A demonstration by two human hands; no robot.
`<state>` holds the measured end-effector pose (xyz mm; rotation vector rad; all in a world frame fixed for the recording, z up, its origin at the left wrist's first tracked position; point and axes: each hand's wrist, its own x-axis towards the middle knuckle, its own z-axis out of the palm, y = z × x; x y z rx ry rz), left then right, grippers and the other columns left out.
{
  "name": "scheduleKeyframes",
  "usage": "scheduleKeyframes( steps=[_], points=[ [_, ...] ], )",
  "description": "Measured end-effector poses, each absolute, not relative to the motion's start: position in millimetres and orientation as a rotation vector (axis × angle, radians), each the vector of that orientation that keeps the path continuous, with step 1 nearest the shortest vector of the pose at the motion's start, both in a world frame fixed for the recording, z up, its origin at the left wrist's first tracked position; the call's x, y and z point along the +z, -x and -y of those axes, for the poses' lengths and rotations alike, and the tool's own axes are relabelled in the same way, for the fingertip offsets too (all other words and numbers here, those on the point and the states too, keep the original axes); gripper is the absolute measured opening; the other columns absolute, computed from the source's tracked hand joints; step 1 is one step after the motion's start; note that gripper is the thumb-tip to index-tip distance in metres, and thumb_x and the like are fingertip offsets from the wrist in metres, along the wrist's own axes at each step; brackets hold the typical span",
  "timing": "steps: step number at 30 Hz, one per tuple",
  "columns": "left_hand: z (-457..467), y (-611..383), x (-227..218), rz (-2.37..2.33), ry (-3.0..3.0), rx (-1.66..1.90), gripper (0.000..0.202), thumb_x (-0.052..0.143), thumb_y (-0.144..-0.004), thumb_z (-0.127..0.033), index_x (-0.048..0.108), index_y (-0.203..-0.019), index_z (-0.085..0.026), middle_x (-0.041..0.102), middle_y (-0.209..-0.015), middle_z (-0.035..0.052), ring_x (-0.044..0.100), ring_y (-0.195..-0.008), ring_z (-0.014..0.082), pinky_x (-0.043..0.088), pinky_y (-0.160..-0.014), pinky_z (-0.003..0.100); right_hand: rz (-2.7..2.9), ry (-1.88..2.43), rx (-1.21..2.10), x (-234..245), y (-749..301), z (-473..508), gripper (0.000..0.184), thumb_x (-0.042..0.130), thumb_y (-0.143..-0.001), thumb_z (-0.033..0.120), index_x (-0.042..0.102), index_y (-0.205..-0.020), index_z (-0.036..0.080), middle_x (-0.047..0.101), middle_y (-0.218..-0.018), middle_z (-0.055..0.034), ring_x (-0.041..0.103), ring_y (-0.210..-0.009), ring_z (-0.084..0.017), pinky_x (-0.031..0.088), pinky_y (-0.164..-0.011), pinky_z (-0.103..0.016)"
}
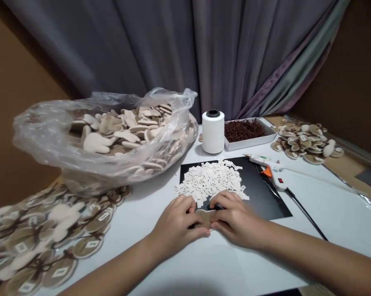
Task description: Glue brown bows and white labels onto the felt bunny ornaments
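A tan felt piece with a pale edge lies low over the white table, partly covered by fingers. My left hand grips its left side, thumb along the near edge. On the opposite side, my right hand pinches it between thumb and fingers. Something small and dark shows under the right fingers, too hidden to name. Just beyond both hands, a heap of small white printed labels rests on a black sheet.
A clear plastic bag of felt bunny-shaped pieces stands at left, with labelled, bow-tied pieces before it. Behind are a white thread cone and a box of brown bows. A glue gun and more labelled pieces lie right.
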<state>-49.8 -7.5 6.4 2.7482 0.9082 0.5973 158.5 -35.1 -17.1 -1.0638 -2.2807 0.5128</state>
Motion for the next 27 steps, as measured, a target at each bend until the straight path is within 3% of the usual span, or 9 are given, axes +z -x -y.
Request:
scheduleKeyframes(
  steps=[10, 18, 27],
  points=[
    [5, 54, 3, -0.771, -2.886, 0.602, 0.026, 0.064, -0.080, -0.038, 0.061, -0.066, -0.015, 0.057, -0.077, 0.0041, 0.048, -0.074, 0.0168, 0.039, -0.065, 0.031, 2.342, 0.901, 0.488, -18, -161, 31, 0.008, 0.057, -0.083, 0.020, 0.065, -0.083, 0.019, 0.067, -0.097, -0.0037, 0.054, -0.104, -0.021, 0.040, -0.089, -0.037],
    [0, 54, 0, -0.721, -2.767, 0.566, 0.019, 0.063, -0.081, -0.037, 0.065, -0.079, -0.017, 0.060, -0.091, 0.0061, 0.054, -0.086, 0.0189, 0.044, -0.075, 0.033, 2.250, 1.001, 0.538, -24, -154, 34, 0.007, 0.060, -0.077, 0.018, 0.061, -0.070, 0.018, 0.068, -0.089, -0.0039, 0.059, -0.090, -0.019, 0.040, -0.079, -0.034],
    [0, 54, 1, -0.712, -2.756, 0.480, 0.022, 0.062, -0.081, -0.040, 0.065, -0.077, -0.018, 0.065, -0.093, 0.0048, 0.057, -0.088, 0.0188, 0.042, -0.077, 0.032, 2.248, 0.980, 0.512, -25, -151, 37, 0.007, 0.059, -0.076, 0.016, 0.060, -0.069, 0.019, 0.068, -0.081, -0.0031, 0.060, -0.081, -0.018, 0.043, -0.074, -0.033]
  ],
)
